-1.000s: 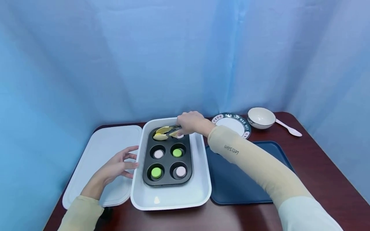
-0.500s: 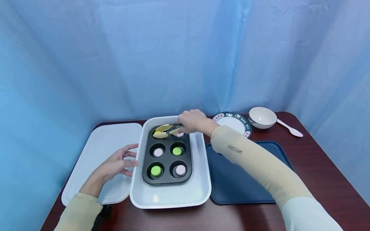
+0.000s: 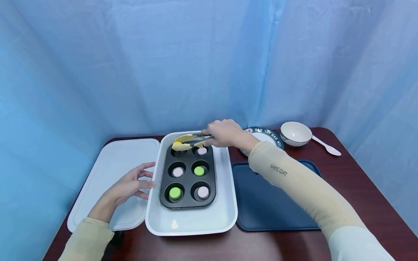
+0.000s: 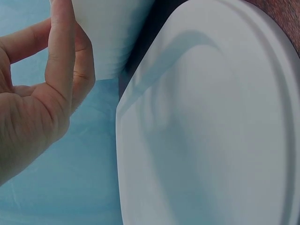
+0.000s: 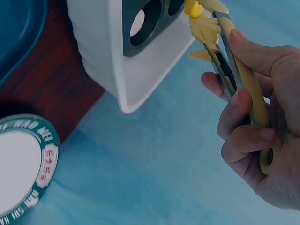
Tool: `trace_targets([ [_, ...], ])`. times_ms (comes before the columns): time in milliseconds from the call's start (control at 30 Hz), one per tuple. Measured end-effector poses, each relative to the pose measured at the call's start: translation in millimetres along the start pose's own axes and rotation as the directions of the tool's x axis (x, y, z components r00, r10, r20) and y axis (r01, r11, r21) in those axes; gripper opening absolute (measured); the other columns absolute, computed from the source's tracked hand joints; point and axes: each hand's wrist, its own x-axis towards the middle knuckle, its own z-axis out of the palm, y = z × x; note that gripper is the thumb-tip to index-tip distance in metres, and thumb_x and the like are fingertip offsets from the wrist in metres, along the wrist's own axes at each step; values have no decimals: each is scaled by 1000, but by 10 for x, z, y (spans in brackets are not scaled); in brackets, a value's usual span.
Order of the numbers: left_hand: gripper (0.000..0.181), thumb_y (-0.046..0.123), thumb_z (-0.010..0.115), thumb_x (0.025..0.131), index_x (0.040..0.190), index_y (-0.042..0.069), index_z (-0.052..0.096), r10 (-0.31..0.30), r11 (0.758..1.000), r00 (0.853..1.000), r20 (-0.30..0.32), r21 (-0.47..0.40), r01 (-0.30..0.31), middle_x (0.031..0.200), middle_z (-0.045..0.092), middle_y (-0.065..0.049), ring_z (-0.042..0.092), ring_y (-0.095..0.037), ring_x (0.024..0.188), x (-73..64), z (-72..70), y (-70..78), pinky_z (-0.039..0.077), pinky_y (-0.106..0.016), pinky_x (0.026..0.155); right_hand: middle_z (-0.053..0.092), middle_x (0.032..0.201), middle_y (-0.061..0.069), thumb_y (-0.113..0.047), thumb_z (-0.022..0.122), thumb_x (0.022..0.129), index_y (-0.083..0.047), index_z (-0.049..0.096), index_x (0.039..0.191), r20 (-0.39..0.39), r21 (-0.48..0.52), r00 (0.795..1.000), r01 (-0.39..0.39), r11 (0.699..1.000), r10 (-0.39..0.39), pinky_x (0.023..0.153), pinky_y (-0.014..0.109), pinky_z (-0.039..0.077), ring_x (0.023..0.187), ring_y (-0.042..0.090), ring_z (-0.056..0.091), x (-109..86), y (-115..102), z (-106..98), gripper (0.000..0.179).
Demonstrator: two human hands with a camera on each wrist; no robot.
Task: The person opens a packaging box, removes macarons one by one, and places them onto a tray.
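Observation:
My right hand (image 3: 225, 133) grips a pair of yellow and grey tongs (image 5: 251, 89), fingers wrapped around the handles in the right wrist view. Between the tong tips sits a small yellow round piece (image 5: 192, 8), over the far left cup of a dark muffin tin (image 3: 188, 181). Pink discs, such as one at the near right (image 3: 203, 192), and green discs (image 3: 175, 193) lie in the other cups. The tin stands in a white bin (image 3: 192, 224). My left hand (image 3: 132, 185) has its fingertips at the bin's left wall, fingers spread and loosely bent, holding nothing.
A white board (image 3: 114, 163) lies left of the bin, under my left hand. To the right is a blue tray (image 3: 271, 206), partly under my right sleeve. Behind it stand a green-rimmed plate (image 5: 18, 164), a white bowl (image 3: 295, 132) and a white spoon (image 3: 328, 145).
The tongs have risen out of the far left cup with the yellow piece between their tips, and my right hand has moved up and slightly right. My left hand stays by the bin.

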Motion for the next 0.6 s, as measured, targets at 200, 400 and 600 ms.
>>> trace_targets([
  [200, 78, 11, 71, 93, 158, 9, 27, 13, 1000, 1000, 6, -2, -13, 128, 48, -25, 67, -30, 97, -29, -45, 5, 62, -50, 74, 61, 138, 8, -46, 64, 99, -23, 58, 146, -44, -10, 999, 6, 1000, -6, 43, 30, 30, 49, 17, 48, -280, 38, -154, 52],
  [400, 79, 10, 71, 93, 158, 8, 26, 10, 1000, 1000, 11, -6, -9, 128, 48, -25, 68, -30, 96, -71, -52, -1, 62, -50, 74, 67, 123, 6, -44, 66, 98, -19, 62, 141, -176, -23, 982, 60, 998, -63, 42, 29, 35, 54, 12, 52, -674, 106, -229, 50],
  [600, 78, 10, 71, 93, 158, 9, 28, 16, 1000, 1000, 7, 1, -16, 127, 48, -25, 68, -30, 96, -77, -30, 5, 62, -50, 74, 68, 114, 2, -45, 68, 96, -17, 64, 140, -284, -21, 955, 80, 997, -83, 42, 29, 37, 57, 10, 54, -1115, 237, -260, 52],
])
